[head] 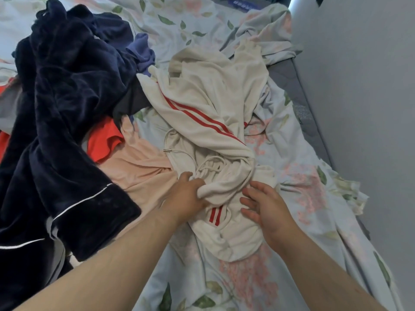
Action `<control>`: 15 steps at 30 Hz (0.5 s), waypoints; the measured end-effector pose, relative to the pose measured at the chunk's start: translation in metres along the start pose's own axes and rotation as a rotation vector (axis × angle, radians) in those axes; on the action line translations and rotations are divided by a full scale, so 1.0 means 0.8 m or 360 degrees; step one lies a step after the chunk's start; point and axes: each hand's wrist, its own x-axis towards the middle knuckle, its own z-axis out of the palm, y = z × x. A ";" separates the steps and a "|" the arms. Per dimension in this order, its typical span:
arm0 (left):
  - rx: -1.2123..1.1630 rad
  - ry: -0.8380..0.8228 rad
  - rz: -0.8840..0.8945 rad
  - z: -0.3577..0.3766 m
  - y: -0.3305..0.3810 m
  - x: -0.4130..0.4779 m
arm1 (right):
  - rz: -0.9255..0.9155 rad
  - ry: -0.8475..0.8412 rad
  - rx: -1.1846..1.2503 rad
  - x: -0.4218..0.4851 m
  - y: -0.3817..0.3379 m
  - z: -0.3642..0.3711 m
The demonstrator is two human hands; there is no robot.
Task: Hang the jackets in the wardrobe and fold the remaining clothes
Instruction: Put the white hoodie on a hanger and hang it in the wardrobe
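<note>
A crumpled white hooded garment with red stripes (pixel 208 104) lies across the middle of the bed, its drawstrings loose near my hands. My left hand (pixel 187 194) grips a fold of that white fabric at its near end. My right hand (pixel 266 205) hovers just beside it with fingers spread and relaxed, over the garment's lower part. A large dark navy plush garment with white piping (pixel 67 104) is heaped on the left. A pale pink garment (pixel 139 167) and a red-orange one (pixel 103 140) lie under and beside it.
Everything rests on a bed with a light floral sheet (pixel 292 221). A blue-purple cloth (pixel 141 50) peeks out behind the navy heap. A grey wall (pixel 359 108) runs along the bed's right side, with the grey mattress edge (pixel 301 95) showing.
</note>
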 end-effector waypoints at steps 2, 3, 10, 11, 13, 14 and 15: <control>-0.0165 0.0189 0.0026 -0.008 0.011 0.007 | -0.0008 -0.0004 -0.0023 -0.002 0.003 -0.004; -0.0313 0.0261 -0.0059 -0.014 0.017 0.007 | -0.0015 -0.0001 -0.0037 -0.004 0.002 -0.006; -0.2147 0.0236 -0.0861 -0.099 0.111 -0.036 | -0.0370 0.0136 -0.0304 -0.078 -0.052 -0.021; -0.2309 0.0202 -0.0924 -0.115 0.130 -0.048 | -0.0416 0.0143 -0.0394 -0.097 -0.061 -0.024; -0.2549 0.0156 -0.0954 -0.150 0.171 -0.075 | -0.0422 0.0077 -0.0591 -0.137 -0.076 -0.028; -0.2642 0.0143 -0.0933 -0.172 0.193 -0.088 | -0.0446 0.0009 -0.0688 -0.156 -0.085 -0.027; -0.2718 0.0136 -0.0899 -0.193 0.216 -0.100 | -0.0495 -0.0057 -0.0777 -0.176 -0.096 -0.025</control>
